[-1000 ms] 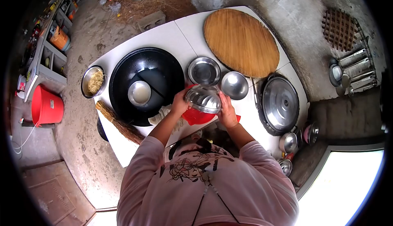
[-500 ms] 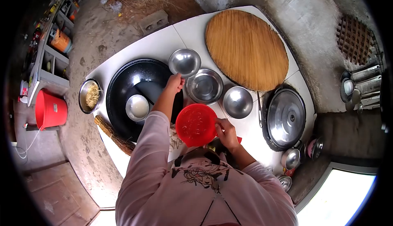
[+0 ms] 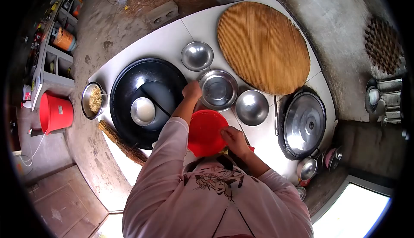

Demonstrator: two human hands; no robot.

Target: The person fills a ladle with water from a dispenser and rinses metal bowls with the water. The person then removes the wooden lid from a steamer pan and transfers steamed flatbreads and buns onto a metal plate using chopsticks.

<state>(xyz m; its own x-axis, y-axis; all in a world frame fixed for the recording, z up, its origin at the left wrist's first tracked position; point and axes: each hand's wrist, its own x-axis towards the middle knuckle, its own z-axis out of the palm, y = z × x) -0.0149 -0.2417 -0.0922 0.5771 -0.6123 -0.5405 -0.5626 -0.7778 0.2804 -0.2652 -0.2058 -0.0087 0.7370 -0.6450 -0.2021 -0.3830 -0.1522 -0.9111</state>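
My right hand (image 3: 235, 140) pinches the rim of the red bowl (image 3: 205, 131), close before me. My left hand (image 3: 192, 91) is beside the steel basin (image 3: 219, 90), near the black wok (image 3: 129, 80); whether it grips, I cannot tell.

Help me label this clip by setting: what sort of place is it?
Probably a kitchen, perhaps a home one: there is a big black wok, metal bowls beside it, and utensils hanging by the wall.

A wok (image 3: 129, 83), metal bowls (image 3: 197, 56) and hanging utensils (image 3: 390, 104) show a kitchen.
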